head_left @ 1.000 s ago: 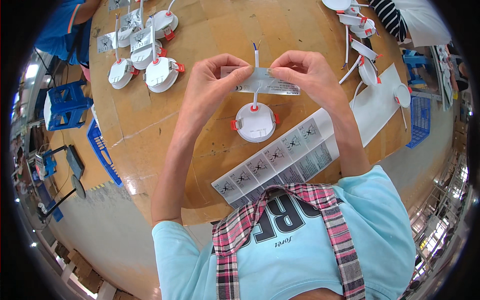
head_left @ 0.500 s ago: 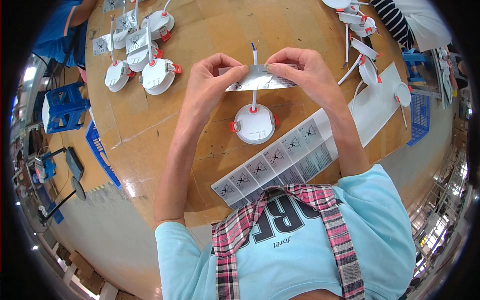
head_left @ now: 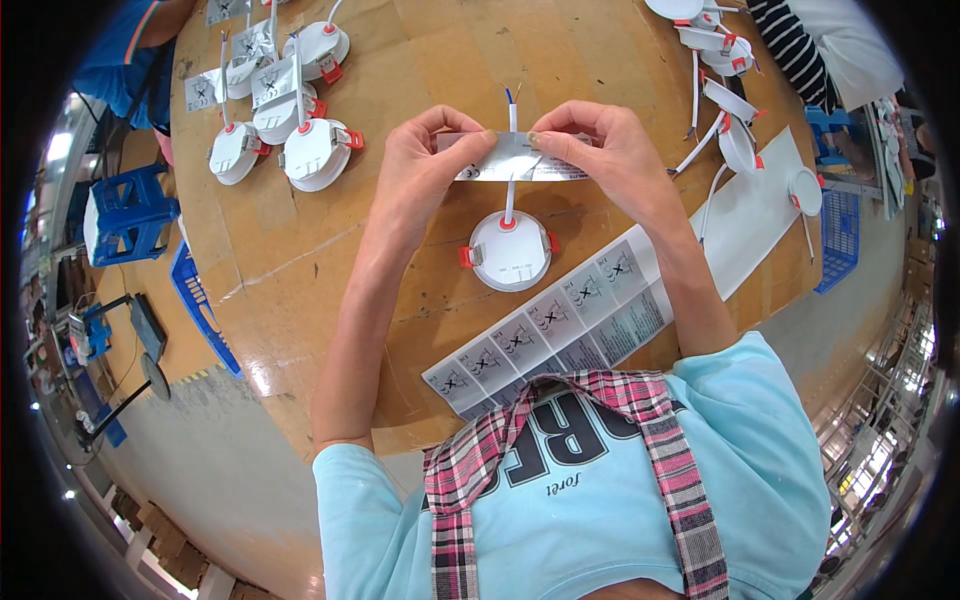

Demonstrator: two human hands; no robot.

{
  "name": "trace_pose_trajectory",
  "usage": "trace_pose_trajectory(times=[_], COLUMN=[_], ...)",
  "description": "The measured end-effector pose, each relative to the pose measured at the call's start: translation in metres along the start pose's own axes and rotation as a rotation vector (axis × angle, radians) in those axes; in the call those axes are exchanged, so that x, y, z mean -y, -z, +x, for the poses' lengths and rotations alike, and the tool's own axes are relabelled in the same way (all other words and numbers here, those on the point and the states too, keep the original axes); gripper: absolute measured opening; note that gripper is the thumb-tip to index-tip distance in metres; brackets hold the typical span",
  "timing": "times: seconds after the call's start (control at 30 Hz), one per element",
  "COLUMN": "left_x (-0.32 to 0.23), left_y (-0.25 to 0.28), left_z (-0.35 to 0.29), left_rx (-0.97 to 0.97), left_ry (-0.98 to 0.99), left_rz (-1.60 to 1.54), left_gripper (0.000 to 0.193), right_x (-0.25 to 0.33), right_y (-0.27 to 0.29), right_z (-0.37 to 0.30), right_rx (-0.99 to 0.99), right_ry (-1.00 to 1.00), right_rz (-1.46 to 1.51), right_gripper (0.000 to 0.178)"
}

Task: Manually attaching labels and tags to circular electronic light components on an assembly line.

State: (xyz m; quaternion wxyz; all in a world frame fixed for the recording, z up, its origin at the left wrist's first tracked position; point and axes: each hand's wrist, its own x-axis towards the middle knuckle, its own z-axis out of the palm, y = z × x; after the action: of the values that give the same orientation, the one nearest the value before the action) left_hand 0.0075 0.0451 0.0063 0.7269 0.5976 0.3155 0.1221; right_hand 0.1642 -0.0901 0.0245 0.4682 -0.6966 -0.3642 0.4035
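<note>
A silver label is stretched across the white cable of a round white downlight that lies on the table before me. My left hand pinches the label's left part between thumb and fingers. On the other side, my right hand grips its right part, the thumb close to the cable. Bare wire ends show beyond the label. Red-tipped spring clips stick out from both sides of the downlight. A sheet of silver labels lies aslant under my right forearm.
Several downlights with labelled cables lie at the far left of the wooden table. More downlights sit at the right, one on the sheet's backing. Co-workers' arms show at both far corners. Blue stools stand at the left.
Both hands keep hold of the label, which has tilted slightly. The downlight and cable have shifted a touch; my right forearm has moved slightly.
</note>
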Motion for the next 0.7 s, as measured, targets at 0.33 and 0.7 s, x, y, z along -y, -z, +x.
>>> trace_pose_trajectory(times=[0.33, 0.7], left_x=[0.0011, -0.0039], left_y=[-0.003, -0.0074], left_z=[-0.0024, -0.0036], left_rx=[0.006, 0.065], left_ry=[-0.03, -0.103], left_rz=[-0.019, -0.019], left_gripper=[0.016, 0.016], right_x=[-0.0025, 0.0009], right_y=[0.0005, 0.004], right_z=[-0.0026, 0.0024], right_rx=[0.007, 0.006], right_ry=[-0.003, 0.078], right_rz=[-0.009, -0.097], right_gripper=[0.023, 0.033])
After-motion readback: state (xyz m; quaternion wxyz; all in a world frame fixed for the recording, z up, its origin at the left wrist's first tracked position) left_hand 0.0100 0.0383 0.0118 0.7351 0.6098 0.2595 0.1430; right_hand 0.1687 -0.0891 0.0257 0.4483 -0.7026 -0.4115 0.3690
